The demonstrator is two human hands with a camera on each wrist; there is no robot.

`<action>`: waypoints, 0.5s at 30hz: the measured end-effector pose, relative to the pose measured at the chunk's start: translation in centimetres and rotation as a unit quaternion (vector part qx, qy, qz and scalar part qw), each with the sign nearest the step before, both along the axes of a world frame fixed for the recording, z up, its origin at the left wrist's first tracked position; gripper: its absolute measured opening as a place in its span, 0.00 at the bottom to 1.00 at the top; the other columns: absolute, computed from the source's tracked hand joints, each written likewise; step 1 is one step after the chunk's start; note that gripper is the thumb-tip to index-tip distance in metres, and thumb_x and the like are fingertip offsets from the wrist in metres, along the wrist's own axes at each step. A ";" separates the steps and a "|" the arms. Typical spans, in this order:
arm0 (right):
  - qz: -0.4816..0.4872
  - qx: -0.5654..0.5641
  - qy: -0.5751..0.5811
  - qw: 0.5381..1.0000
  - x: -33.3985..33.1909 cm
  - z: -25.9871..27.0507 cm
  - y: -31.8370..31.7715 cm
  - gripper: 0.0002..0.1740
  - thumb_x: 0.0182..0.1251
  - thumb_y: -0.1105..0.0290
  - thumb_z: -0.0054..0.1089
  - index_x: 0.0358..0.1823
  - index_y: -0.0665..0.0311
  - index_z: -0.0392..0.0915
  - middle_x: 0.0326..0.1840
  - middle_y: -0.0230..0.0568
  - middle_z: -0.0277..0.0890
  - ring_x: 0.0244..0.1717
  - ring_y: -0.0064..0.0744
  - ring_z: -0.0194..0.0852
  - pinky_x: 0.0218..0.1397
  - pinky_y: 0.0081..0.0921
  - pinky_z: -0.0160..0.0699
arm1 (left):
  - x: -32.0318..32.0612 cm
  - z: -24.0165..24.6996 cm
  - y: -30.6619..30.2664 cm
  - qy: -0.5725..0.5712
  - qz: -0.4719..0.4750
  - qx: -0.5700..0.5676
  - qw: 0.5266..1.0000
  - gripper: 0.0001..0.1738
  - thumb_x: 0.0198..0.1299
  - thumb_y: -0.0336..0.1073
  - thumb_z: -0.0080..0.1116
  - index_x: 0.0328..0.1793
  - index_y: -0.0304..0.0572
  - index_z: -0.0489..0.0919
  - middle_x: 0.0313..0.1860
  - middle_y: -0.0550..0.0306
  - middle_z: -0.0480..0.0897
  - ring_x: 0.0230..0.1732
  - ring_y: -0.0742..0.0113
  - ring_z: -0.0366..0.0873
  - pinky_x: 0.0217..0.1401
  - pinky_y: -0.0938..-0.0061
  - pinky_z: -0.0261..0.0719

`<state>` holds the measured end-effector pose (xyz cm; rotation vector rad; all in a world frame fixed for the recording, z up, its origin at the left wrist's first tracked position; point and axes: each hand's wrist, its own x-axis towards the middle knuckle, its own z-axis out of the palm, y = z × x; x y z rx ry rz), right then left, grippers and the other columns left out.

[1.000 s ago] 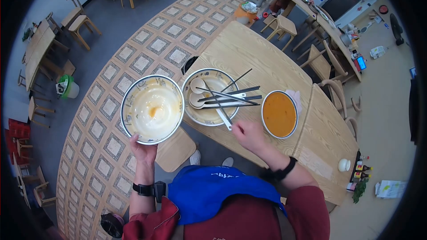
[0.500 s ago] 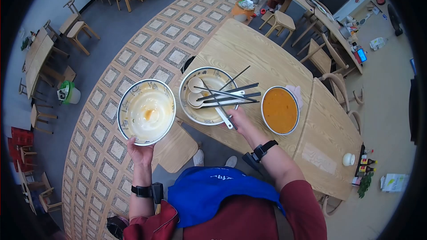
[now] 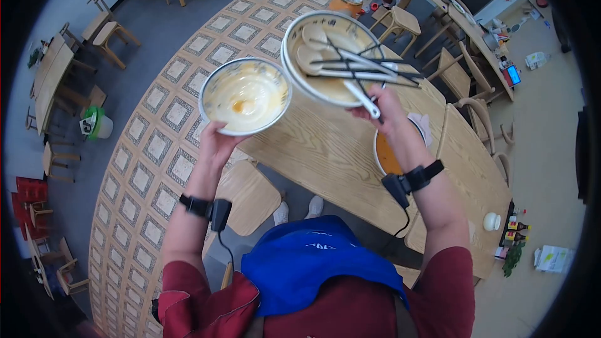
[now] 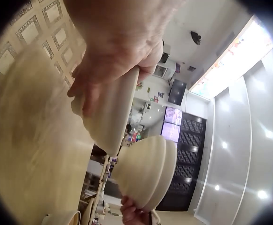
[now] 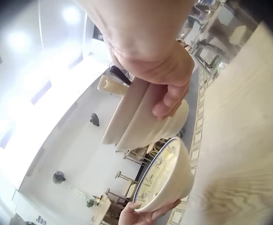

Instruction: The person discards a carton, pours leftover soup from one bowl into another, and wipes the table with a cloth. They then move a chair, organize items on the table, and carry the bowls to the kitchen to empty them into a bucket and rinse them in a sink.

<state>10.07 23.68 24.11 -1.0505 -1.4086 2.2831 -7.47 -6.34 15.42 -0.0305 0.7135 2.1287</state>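
My left hand (image 3: 216, 144) grips a patterned white bowl (image 3: 272, 91) from below by its near side, thumb at the rim. A little orange residue lies at the bottom of this bowl. My right hand (image 3: 389, 112) holds stacked bowls (image 3: 307, 86) up over the table; two rims show in the left wrist view. Inside the top one lie pale soup spoons (image 3: 308, 59) and several dark chopsticks (image 3: 332, 44), their handles reaching past the rim near my right fingers. In the right wrist view the left bowl (image 5: 181, 180) is tilted beside the stack.
A bowl of orange soup (image 3: 389, 156) stands on the wooden table (image 3: 313, 138), partly hidden behind my right forearm, with a pinkish cloth (image 3: 421, 126) beside it. A wooden stool (image 3: 247, 203) is by the near table edge. Bottles (image 3: 516, 231) stand at the right.
My right hand has taken hold of the stacked bowls with spoons and chopsticks and lifted them up and to the right. My left hand has moved its bowl right and upward in view.
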 end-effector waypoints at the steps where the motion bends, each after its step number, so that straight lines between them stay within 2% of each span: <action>1: -0.004 0.011 0.003 1.000 -0.7 1.2 0.8 0.13 0.53 0.75 0.43 0.33 0.83 0.67 0.29 0.61 0.74 0.26 0.50 0.80 0.24 0.36 0.85 | -0.6 0.1 2.3 0.007 -0.028 0.001 1.000 0.39 0.47 0.26 0.46 0.69 0.38 0.50 0.68 0.39 0.57 0.66 0.38 0.59 0.64 0.38 0.61; 4: -0.006 0.041 0.003 0.999 -2.7 2.3 3.6 0.16 0.53 0.74 0.43 0.36 0.85 0.67 0.30 0.62 0.75 0.28 0.49 0.81 0.24 0.32 0.85 | -1.8 -0.2 9.6 0.011 -0.077 -0.015 0.997 0.35 0.49 0.24 0.44 0.68 0.34 0.52 0.66 0.39 0.59 0.65 0.38 0.61 0.63 0.39 0.63; 5: -0.022 0.031 0.013 0.999 -3.3 1.7 4.5 0.15 0.53 0.74 0.44 0.36 0.84 0.69 0.28 0.60 0.75 0.27 0.49 0.80 0.23 0.33 0.84 | -2.1 -1.3 12.1 0.031 -0.089 0.007 0.996 0.33 0.51 0.24 0.43 0.66 0.32 0.53 0.65 0.38 0.61 0.62 0.37 0.64 0.60 0.39 0.67; 6: -0.022 0.034 0.017 0.999 -3.8 1.2 5.1 0.15 0.53 0.74 0.44 0.36 0.84 0.69 0.28 0.60 0.75 0.27 0.49 0.80 0.23 0.33 0.84 | -1.9 -1.9 14.4 0.035 -0.089 0.010 0.995 0.33 0.51 0.24 0.43 0.66 0.32 0.53 0.65 0.38 0.61 0.62 0.37 0.64 0.60 0.39 0.67; 9: -0.053 0.024 -0.004 0.998 -5.6 -0.3 6.4 0.13 0.52 0.74 0.45 0.34 0.80 0.69 0.26 0.57 0.75 0.22 0.48 0.79 0.23 0.36 0.83 | -2.7 -3.8 20.9 0.036 -0.099 -0.025 0.994 0.31 0.52 0.25 0.43 0.65 0.31 0.55 0.63 0.38 0.63 0.60 0.38 0.67 0.56 0.41 0.72; 11: -0.064 0.032 -0.023 0.997 -6.3 -2.2 7.3 0.14 0.52 0.74 0.46 0.36 0.81 0.69 0.27 0.58 0.75 0.24 0.48 0.79 0.24 0.37 0.84 | -3.1 -6.0 24.2 -0.021 -0.114 -0.072 0.991 0.33 0.55 0.25 0.40 0.69 0.46 0.50 0.62 0.40 0.63 0.57 0.38 0.69 0.48 0.41 0.77; 14: -0.079 0.037 -0.060 0.994 -7.1 -4.3 8.3 0.14 0.51 0.77 0.45 0.38 0.81 0.68 0.28 0.59 0.76 0.23 0.48 0.80 0.21 0.38 0.84 | -2.4 -6.7 26.4 0.014 -0.109 -0.058 0.992 0.32 0.58 0.26 0.39 0.69 0.47 0.49 0.61 0.41 0.63 0.57 0.39 0.69 0.48 0.43 0.78; 15: -0.083 0.045 -0.057 0.994 -7.2 -4.8 8.3 0.13 0.51 0.77 0.46 0.37 0.81 0.68 0.26 0.58 0.75 0.22 0.47 0.79 0.21 0.37 0.84 | -2.3 -7.7 26.9 0.036 -0.098 -0.064 0.993 0.24 0.64 0.36 0.37 0.64 0.32 0.60 0.63 0.38 0.64 0.58 0.39 0.68 0.55 0.41 0.72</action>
